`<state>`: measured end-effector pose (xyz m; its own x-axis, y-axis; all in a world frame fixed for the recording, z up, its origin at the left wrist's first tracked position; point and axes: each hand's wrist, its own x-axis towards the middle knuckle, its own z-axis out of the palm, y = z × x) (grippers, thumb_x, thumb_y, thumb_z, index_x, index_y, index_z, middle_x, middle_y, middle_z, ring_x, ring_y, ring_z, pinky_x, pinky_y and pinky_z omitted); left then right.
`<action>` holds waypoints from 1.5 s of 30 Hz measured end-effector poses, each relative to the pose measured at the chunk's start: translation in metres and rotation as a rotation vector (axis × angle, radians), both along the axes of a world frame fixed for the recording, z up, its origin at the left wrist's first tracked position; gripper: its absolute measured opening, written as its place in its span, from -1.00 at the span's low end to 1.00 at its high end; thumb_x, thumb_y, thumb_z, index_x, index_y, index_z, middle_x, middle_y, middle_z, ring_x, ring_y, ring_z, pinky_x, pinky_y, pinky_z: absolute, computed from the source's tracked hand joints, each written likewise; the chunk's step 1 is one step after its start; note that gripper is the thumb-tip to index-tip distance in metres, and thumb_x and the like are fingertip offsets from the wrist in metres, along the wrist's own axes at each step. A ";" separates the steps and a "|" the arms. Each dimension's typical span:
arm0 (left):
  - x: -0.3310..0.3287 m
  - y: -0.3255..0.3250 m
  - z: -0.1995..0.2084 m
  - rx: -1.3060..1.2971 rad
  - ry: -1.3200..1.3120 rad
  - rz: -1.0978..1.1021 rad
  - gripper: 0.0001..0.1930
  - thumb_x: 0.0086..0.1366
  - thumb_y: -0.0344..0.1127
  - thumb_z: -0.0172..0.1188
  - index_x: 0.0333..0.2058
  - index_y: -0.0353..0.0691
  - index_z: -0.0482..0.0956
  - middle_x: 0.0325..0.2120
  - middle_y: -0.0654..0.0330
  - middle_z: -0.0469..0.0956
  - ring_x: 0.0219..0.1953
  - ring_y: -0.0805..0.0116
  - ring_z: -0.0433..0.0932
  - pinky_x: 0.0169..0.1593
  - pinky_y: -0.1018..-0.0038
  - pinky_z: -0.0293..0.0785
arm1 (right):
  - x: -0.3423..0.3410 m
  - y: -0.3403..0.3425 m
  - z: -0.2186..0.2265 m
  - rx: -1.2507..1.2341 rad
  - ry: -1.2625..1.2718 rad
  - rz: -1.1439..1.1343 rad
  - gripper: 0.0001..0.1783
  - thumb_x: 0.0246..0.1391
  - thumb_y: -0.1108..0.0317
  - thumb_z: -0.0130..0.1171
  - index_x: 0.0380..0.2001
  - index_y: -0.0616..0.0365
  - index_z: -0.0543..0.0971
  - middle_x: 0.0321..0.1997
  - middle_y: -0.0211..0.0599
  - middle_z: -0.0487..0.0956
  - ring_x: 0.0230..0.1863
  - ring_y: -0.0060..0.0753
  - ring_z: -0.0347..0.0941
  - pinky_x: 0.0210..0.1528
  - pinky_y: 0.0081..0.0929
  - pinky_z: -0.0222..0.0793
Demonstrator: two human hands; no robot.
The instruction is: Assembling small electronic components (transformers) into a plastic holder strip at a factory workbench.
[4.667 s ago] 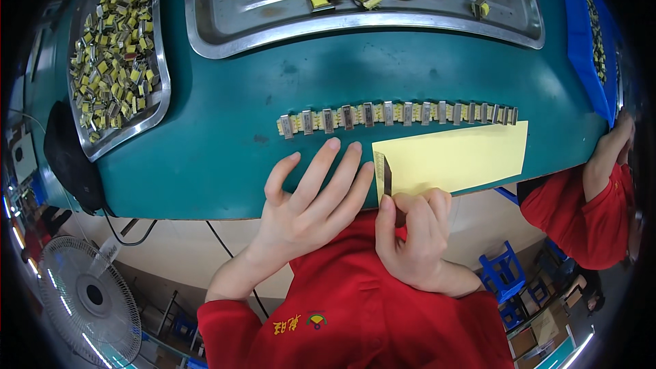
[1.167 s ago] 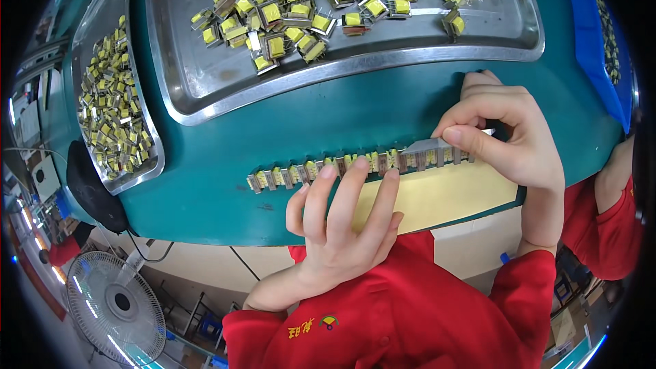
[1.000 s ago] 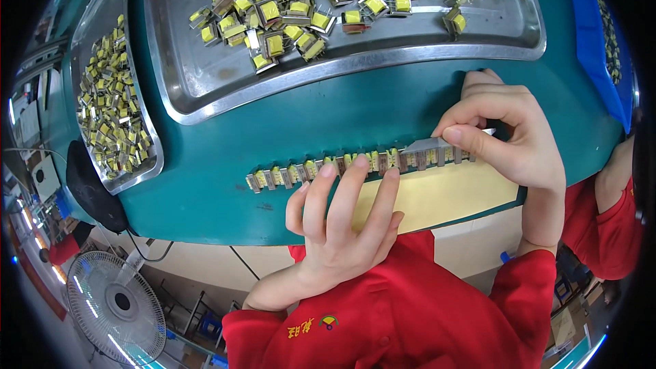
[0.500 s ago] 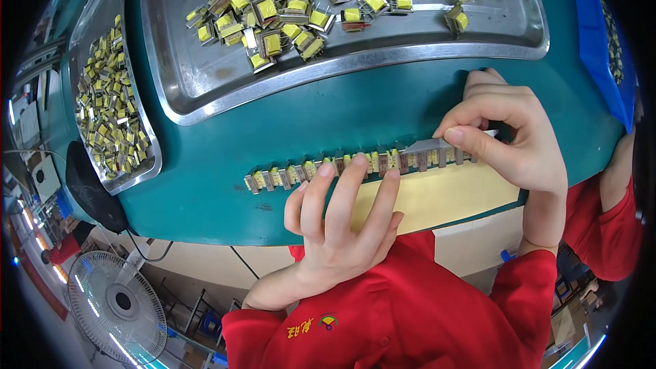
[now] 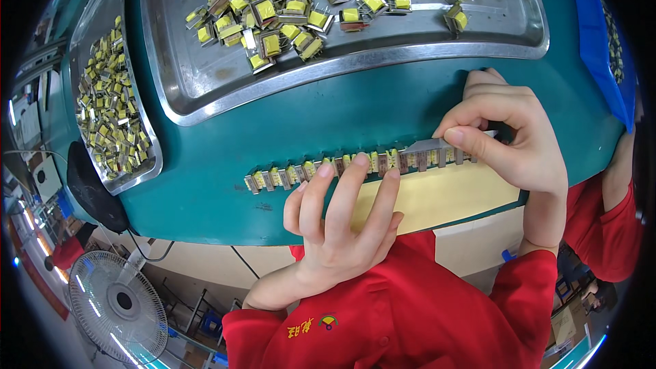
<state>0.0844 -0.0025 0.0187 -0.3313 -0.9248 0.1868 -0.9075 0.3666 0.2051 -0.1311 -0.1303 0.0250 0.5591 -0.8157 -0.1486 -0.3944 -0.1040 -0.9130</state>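
A row of small transformers with yellow-wrapped coils and metal cores runs left to right across the green table. My left hand is open; its spread fingertips rest on the middle of the row. Just above the row's right part, my right hand pinches a thin grey metal strip between thumb and forefinger. The strip's narrow tip points left, lying along the upper edge of the transformers. My right fingers cover part of the strip. Below the row lies a pale yellow sheet.
A large metal tray with a heap of loose transformers stands beyond the row. Another tray of them is at the left, near a black rounded object. A blue bin sits at far right, above another person's red sleeve.
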 end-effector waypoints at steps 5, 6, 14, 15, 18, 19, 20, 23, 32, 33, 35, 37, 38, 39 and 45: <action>0.000 -0.001 0.000 -0.007 -0.001 -0.002 -0.65 0.31 -0.16 0.01 -0.03 -0.11 0.62 0.12 -0.09 0.33 0.21 -0.07 0.13 0.23 0.17 0.15 | 0.000 0.000 0.000 -0.005 -0.004 -0.002 -0.88 -0.08 0.38 0.32 -0.50 0.23 0.66 -0.66 -0.40 0.43 -0.52 -0.44 0.19 -0.29 -0.44 0.14; 0.000 -0.002 0.000 -0.007 -0.001 -0.002 -0.65 0.31 -0.16 0.01 -0.03 -0.11 0.62 0.12 -0.09 0.33 0.21 -0.07 0.13 0.23 0.17 0.15 | 0.000 0.000 0.000 -0.004 -0.006 -0.005 -0.89 -0.09 0.39 0.32 -0.50 0.23 0.66 -0.66 -0.40 0.44 -0.52 -0.44 0.20 -0.29 -0.44 0.14; -0.001 -0.004 0.002 -0.011 -0.009 -0.008 -0.64 0.28 -0.17 0.04 -0.02 -0.09 0.63 0.13 -0.07 0.31 0.21 -0.07 0.12 0.24 0.18 0.13 | -0.001 0.000 -0.001 -0.006 -0.024 -0.005 -0.90 -0.10 0.42 0.31 -0.50 0.23 0.66 -0.65 -0.38 0.45 -0.53 -0.43 0.24 -0.28 -0.43 0.15; -0.001 -0.004 0.001 -0.012 -0.010 -0.009 -0.64 0.28 -0.17 0.04 -0.02 -0.09 0.63 0.13 -0.07 0.31 0.21 -0.07 0.12 0.24 0.18 0.13 | -0.001 0.000 -0.001 -0.009 -0.024 -0.001 -0.90 -0.10 0.42 0.30 -0.50 0.23 0.66 -0.65 -0.38 0.46 -0.53 -0.43 0.24 -0.28 -0.43 0.15; -0.002 -0.004 -0.001 -0.014 0.001 -0.009 -0.63 0.24 -0.19 0.06 -0.02 -0.05 0.65 0.14 -0.04 0.30 0.22 -0.07 0.09 0.24 0.19 0.12 | -0.001 0.000 0.000 -0.005 -0.021 0.001 -0.91 -0.09 0.43 0.30 -0.50 0.23 0.66 -0.64 -0.38 0.46 -0.53 -0.43 0.24 -0.29 -0.43 0.15; -0.002 -0.004 -0.001 -0.025 -0.014 -0.012 -0.63 0.22 -0.19 0.08 -0.02 -0.04 0.65 0.14 -0.02 0.30 0.23 -0.07 0.08 0.24 0.19 0.11 | 0.000 0.000 0.000 0.001 -0.019 -0.001 -0.91 -0.09 0.43 0.30 -0.50 0.23 0.66 -0.64 -0.38 0.46 -0.52 -0.43 0.24 -0.29 -0.43 0.15; -0.002 -0.004 -0.002 -0.036 -0.030 -0.015 -0.62 0.20 -0.20 0.09 -0.02 -0.02 0.65 0.14 0.00 0.30 0.23 -0.07 0.07 0.24 0.19 0.11 | 0.000 0.001 0.000 0.000 -0.019 -0.002 -0.91 -0.09 0.43 0.30 -0.50 0.23 0.66 -0.64 -0.38 0.46 -0.52 -0.43 0.24 -0.29 -0.43 0.15; -0.003 -0.004 -0.002 -0.047 -0.055 -0.010 -0.63 0.22 -0.19 0.08 -0.01 -0.01 0.65 0.14 0.03 0.30 0.23 -0.06 0.08 0.22 0.18 0.12 | 0.000 0.000 0.000 -0.013 -0.001 -0.003 -0.92 -0.09 0.43 0.29 -0.51 0.23 0.65 -0.65 -0.40 0.44 -0.51 -0.43 0.23 -0.31 -0.44 0.14; -0.009 -0.002 -0.002 -0.080 -0.105 0.017 -0.64 0.27 -0.17 0.04 -0.01 -0.04 0.64 0.14 0.04 0.32 0.22 -0.05 0.12 0.18 0.16 0.13 | -0.004 -0.001 0.008 0.082 -0.032 -0.083 -0.93 0.07 0.46 0.24 -0.37 0.23 0.63 -0.57 -0.49 0.41 -0.49 -0.60 0.24 -0.44 -0.57 0.13; -0.009 -0.002 -0.001 -0.084 -0.104 0.017 -0.64 0.27 -0.17 0.04 -0.01 -0.04 0.64 0.14 0.04 0.32 0.22 -0.05 0.12 0.18 0.16 0.13 | -0.006 -0.002 0.008 0.143 -0.061 -0.084 -0.91 0.06 0.45 0.25 -0.34 0.23 0.63 -0.55 -0.50 0.40 -0.49 -0.62 0.25 -0.43 -0.57 0.14; -0.010 -0.002 -0.001 -0.054 -0.100 0.026 -0.64 0.26 -0.18 0.07 0.00 -0.05 0.62 0.15 0.02 0.31 0.22 -0.06 0.11 0.19 0.15 0.11 | -0.012 -0.003 0.009 0.199 -0.083 -0.088 -0.88 0.06 0.44 0.26 -0.32 0.24 0.63 -0.53 -0.50 0.39 -0.48 -0.64 0.26 -0.42 -0.58 0.15; -0.011 -0.002 -0.001 -0.039 -0.055 0.027 -0.63 0.25 -0.19 0.08 0.01 -0.05 0.62 0.16 0.01 0.30 0.22 -0.07 0.11 0.20 0.15 0.10 | -0.017 -0.004 0.009 0.120 -0.068 -0.060 -0.84 0.02 0.41 0.30 -0.31 0.24 0.65 -0.56 -0.49 0.42 -0.49 -0.62 0.28 -0.42 -0.61 0.15; -0.011 -0.001 -0.001 -0.019 -0.013 0.029 -0.63 0.24 -0.19 0.10 0.01 -0.05 0.61 0.16 0.00 0.29 0.22 -0.07 0.12 0.21 0.14 0.09 | -0.019 -0.003 0.009 0.115 -0.067 -0.059 -0.84 0.02 0.41 0.30 -0.31 0.24 0.65 -0.56 -0.49 0.42 -0.49 -0.62 0.28 -0.42 -0.61 0.15; -0.011 -0.001 0.000 -0.023 -0.011 0.029 -0.63 0.24 -0.19 0.10 0.01 -0.05 0.61 0.16 0.00 0.29 0.22 -0.07 0.12 0.21 0.14 0.09 | -0.021 -0.003 0.010 0.126 -0.059 -0.048 -0.83 -0.01 0.40 0.33 -0.33 0.24 0.67 -0.58 -0.48 0.45 -0.49 -0.60 0.28 -0.39 -0.60 0.16; -0.015 0.001 -0.002 -0.039 0.015 -0.011 -0.63 0.23 -0.21 0.11 0.01 -0.05 0.61 0.17 -0.01 0.28 0.22 -0.08 0.11 0.21 0.13 0.07 | -0.021 -0.002 0.006 0.088 -0.065 0.044 -0.84 -0.10 0.38 0.39 -0.41 0.20 0.72 -0.62 -0.45 0.54 -0.49 -0.54 0.27 -0.20 -0.49 0.16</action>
<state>0.0695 -0.0016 0.0164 -0.3381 -0.9131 0.2278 -0.9005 0.3843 0.2038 -0.1523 -0.1323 0.0306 0.6050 -0.7754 -0.1810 -0.3307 -0.0378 -0.9430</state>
